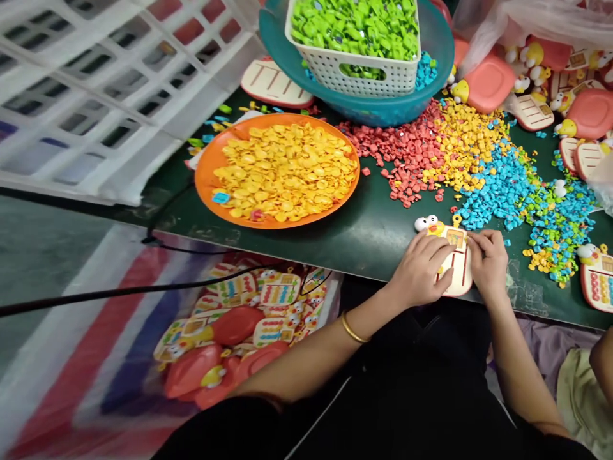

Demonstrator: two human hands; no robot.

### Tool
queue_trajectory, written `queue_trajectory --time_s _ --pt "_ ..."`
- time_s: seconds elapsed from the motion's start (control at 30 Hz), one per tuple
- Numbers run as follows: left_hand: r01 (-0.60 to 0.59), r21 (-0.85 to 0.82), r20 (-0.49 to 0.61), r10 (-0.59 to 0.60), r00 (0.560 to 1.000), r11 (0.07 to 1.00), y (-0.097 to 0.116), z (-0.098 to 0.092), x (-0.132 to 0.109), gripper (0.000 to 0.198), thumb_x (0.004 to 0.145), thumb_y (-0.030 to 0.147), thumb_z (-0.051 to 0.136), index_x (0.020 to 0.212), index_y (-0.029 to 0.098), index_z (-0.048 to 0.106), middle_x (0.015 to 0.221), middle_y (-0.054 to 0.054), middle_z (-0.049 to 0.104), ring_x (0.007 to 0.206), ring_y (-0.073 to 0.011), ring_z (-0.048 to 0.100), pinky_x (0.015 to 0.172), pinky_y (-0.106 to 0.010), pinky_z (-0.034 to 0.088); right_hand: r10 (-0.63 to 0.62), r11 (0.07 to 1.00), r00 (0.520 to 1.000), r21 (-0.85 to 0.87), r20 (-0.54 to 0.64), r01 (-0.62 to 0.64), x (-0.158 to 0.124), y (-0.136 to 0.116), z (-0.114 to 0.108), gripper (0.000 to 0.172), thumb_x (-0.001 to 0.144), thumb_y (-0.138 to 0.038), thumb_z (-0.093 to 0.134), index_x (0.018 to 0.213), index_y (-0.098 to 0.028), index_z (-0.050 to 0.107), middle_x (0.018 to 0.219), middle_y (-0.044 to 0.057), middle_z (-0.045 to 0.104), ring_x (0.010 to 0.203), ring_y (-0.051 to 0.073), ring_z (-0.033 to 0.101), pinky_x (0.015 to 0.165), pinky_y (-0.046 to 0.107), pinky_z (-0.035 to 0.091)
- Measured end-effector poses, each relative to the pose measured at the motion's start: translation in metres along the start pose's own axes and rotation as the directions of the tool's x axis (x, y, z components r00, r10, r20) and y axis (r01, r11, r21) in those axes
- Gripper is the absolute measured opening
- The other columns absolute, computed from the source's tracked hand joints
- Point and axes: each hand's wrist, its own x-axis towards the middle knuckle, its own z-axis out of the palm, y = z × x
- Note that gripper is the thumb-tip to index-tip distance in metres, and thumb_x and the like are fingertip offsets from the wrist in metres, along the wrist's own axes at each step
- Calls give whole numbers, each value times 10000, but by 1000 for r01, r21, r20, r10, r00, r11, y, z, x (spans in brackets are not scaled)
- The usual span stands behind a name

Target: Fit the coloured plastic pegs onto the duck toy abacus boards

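Observation:
A cream toy board [460,273] with long grooves, a small picture panel at its top, googly eyes and a yellow loop lies at the table's front edge. My left hand [422,267] is closed over its left side, fingers bent across the face; a speck of yellow shows near the thumb. Along the right edge my right hand [489,260] grips the board with curled fingers, their tips partly hidden. Just beyond it are loose blue pieces [500,185], with red pieces [412,150] and yellow pieces [464,144] farther left.
An orange plate [204,169] heaped with yellow pieces stands left on the green table [306,246]. Behind are a teal basin [345,105] and a white basket [311,61] of green pieces. Coral-backed toys [493,83] pile up right. A black cable [119,294] crosses left.

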Motion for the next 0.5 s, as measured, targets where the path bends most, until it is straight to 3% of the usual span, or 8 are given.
queue_trajectory --time_s 0.13,0.23,0.33,0.5 --pt "29 18 -59 -28 998 999 2 2 -3 325 880 316 568 1137 136 652 1123 -135 631 1108 -290 544 1062 -494 440 -118 984 981 -113 154 136 1 0 -9 315 973 -248 454 1144 -208 715 908 86 570 865 207 550 778 351 511" --pt "37 15 -68 -36 997 999 4 3 -4 243 891 302 563 1077 179 661 1125 -112 632 1099 -276 547 1051 -493 447 -152 974 948 -118 280 191 10 -1 -21 297 978 -250 458 1084 -216 732 896 79 570 857 205 551 764 337 508" --pt "60 -8 -134 -61 989 998 6 4 -6 181 889 292 575 1010 177 647 1101 -104 648 1084 -259 564 1071 -490 434 -180 976 912 -46 368 211 12 -4 -30 263 967 -249 487 1038 -223 739 916 74 597 858 199 586 782 333 518" --pt "32 -42 -158 -38 987 999 7 6 -10 82 900 241 563 839 205 604 831 -22 644 904 -192 604 1136 -472 378 -249 966 874 169 416 195 9 -8 -24 271 965 -219 485 1110 -255 710 1050 67 680 997 197 640 884 334 522"
